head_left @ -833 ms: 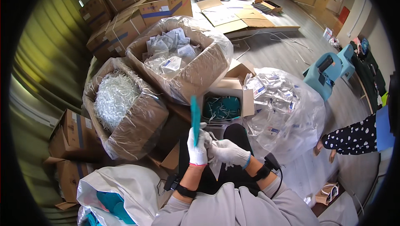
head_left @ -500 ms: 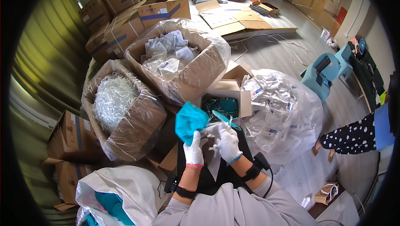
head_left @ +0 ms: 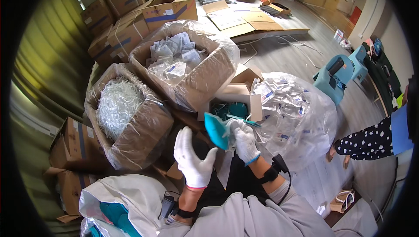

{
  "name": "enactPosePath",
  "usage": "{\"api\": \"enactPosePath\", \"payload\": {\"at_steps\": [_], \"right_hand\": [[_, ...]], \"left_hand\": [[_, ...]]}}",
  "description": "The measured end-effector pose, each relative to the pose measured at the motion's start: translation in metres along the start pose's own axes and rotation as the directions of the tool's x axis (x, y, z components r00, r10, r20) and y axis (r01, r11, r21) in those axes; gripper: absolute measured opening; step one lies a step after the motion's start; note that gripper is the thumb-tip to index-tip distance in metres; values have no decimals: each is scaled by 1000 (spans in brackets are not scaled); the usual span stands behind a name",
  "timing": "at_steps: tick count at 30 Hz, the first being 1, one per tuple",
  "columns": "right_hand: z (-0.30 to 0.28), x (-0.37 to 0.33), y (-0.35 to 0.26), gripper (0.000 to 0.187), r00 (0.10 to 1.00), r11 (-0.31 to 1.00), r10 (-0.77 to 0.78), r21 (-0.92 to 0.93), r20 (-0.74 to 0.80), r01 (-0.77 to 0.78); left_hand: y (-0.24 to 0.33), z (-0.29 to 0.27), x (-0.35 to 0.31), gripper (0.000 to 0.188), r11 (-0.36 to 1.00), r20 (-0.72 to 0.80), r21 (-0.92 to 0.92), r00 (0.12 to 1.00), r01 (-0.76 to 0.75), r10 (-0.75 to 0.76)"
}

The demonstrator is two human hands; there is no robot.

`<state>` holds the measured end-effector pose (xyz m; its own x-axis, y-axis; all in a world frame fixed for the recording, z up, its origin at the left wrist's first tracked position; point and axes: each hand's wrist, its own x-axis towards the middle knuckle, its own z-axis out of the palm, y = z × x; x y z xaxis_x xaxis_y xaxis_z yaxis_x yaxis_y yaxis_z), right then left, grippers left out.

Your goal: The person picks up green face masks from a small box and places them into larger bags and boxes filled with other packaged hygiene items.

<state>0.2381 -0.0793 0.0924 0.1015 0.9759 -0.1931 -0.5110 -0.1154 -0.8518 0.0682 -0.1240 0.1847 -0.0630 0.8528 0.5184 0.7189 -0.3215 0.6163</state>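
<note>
My right hand [head_left: 245,142], in a white knit glove, is closed on a curved teal fabric piece [head_left: 215,131] with pale strips hanging from it. The piece tilts upright in front of the small cardboard box. My left hand [head_left: 192,158], gloved in white too, is apart from it with fingers stretched and holds nothing. Just beyond my right hand, an open cardboard box [head_left: 254,107] contains more teal pieces [head_left: 235,109] with strips. Larger teal pieces [head_left: 114,217] lie in a white sack [head_left: 137,193] by my left elbow.
A plastic-lined box [head_left: 135,132] of tangled white strips stands left. Behind it, another lined box [head_left: 187,84] holds clear packets. A clear bag [head_left: 305,141] bulges with packets on the right. Beyond are blue chairs [head_left: 334,80], a person's patterned trousers [head_left: 364,141] and stacked cartons [head_left: 126,32].
My left hand has let go of the teal piece and moved left and nearer, fingers spreading. The piece has shifted right and stays in my right hand.
</note>
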Motion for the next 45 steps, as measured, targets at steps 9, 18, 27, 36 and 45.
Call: {"api": "enactPosePath", "payload": {"at_steps": [9,18,27,36,45], "right_hand": [[4,-16,-17,18,948,897,-209,-340,239,283],[12,-29,-19,24,983,994,-62,97,174,45],[28,-39,-1,22,975,957,185,-246,121,-151],[22,-77,-46,14,886,418,-302,-787,351,454],[4,-59,-70,29,607,-24,198,-615,770,788]], "left_hand": [[-72,84,15,35,830,364,-493,928,261,-75],[-45,113,-21,45,579,365,-557,801,596,-474],[-84,121,-11,54,779,231,-385,869,495,-438],[-229,111,22,68,669,-64,248,700,701,-711],[-150,50,51,55,573,906,-310,418,758,-62]]}}
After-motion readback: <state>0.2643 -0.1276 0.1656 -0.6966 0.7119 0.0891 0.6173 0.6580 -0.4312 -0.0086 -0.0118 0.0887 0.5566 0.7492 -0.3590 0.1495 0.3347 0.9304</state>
